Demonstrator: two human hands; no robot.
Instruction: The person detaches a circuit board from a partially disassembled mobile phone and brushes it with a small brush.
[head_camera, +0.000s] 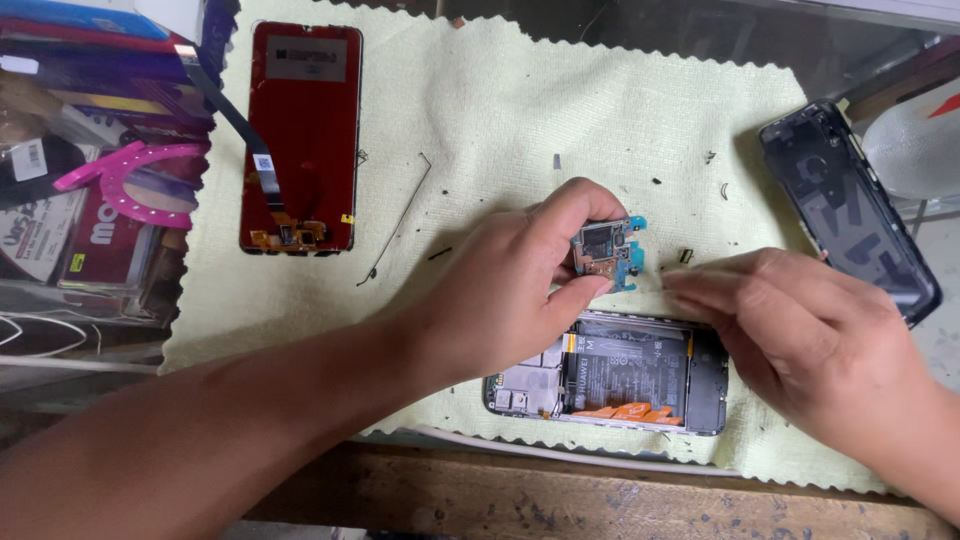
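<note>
One pale-green cloth (560, 110) covers the glass counter (870, 50) — wooden edge (600, 500) below.

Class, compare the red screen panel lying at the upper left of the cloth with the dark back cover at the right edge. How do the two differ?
The red screen panel is red with a black ribbon cable across it; the dark back cover is glossy black with none. The panel lies upright and wholly on the cloth; the cover lies tilted, partly off its right edge. Both are flat phone parts, untouched by either hand.
</note>
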